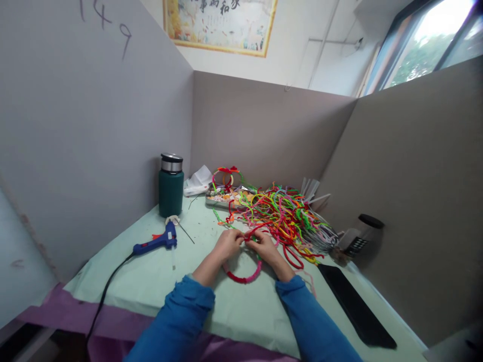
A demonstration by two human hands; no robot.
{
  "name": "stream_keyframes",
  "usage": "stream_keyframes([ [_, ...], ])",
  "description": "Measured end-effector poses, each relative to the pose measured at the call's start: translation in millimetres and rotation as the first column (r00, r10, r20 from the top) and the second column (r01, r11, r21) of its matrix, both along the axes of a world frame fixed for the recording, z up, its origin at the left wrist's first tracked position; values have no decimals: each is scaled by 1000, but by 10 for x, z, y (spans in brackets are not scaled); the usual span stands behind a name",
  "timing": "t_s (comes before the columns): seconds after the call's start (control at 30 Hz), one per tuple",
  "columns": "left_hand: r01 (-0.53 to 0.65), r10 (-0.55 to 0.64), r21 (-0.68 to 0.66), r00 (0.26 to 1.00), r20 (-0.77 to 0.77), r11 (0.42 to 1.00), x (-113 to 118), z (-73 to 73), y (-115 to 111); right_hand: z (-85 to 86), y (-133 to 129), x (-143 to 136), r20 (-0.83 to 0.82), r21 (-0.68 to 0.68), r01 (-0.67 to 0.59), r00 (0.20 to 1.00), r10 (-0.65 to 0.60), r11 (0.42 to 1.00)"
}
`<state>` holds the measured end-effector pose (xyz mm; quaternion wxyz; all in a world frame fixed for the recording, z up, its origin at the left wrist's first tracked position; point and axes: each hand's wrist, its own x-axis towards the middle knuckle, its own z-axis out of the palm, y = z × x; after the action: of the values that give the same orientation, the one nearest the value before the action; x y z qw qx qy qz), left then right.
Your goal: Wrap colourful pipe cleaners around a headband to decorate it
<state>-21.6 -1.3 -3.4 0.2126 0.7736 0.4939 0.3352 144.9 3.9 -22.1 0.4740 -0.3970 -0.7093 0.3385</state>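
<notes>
A hoop wrapped in red and pink pipe cleaners lies in front of me, its lower arc resting on the table cover. At its far side my left hand pinches the hoop where a red strand crosses it. Close beside it, my right hand has its fingers closed on a red pipe cleaner, whose loose part sticks out to the right. The fingertips of both hands nearly meet. Part of the hoop is hidden behind the hands.
A tangled heap of coloured pipe cleaners spreads behind my hands. At the back stands a metal tray of small pieces. Leftward are a blue glue gun and a green flask; rightward, a black slab and a tilted clear jar.
</notes>
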Motion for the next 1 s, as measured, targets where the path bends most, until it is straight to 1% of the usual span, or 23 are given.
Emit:
stream_keyframes([
  [0.07,-6,6,-18,1000,11,1000,-2,5,-3,-7,5,10,26,21,11,1000,-11,1000],
  [0.17,-17,17,-11,1000,8,1000,-4,9,-10,-3,-3,13,47,38,22,999,-24,999],
  [0.33,8,-8,-1,1000,-29,1000,-4,16,-23,37,-28,22,51,42,35,998,-38,998],
  [0.47,10,-11,-18,999,-31,1000,-1,19,-22,90,-41,30,36,54,-22,999,20,998],
  [0.6,43,-45,-33,998,-40,999,4,1,-11,119,-53,20,-26,10,-56,998,56,998],
  [0.67,59,-60,-29,997,-49,998,6,-6,-12,135,-78,12,-46,8,-93,995,93,996],
  [0.73,87,-89,-27,994,-61,996,7,0,-23,161,-115,4,-44,27,-152,987,153,988],
  [0.8,136,-138,-35,989,-60,990,10,19,-46,187,-146,-6,-54,39,-179,982,181,983],
  [0.87,174,-175,-45,984,-22,984,14,44,-72,200,-155,-13,-101,-8,-160,982,159,987],
  [1.0,187,-184,-64,982,50,980,26,77,-101,167,-103,-5,-237,-203,-115,969,65,972],
])
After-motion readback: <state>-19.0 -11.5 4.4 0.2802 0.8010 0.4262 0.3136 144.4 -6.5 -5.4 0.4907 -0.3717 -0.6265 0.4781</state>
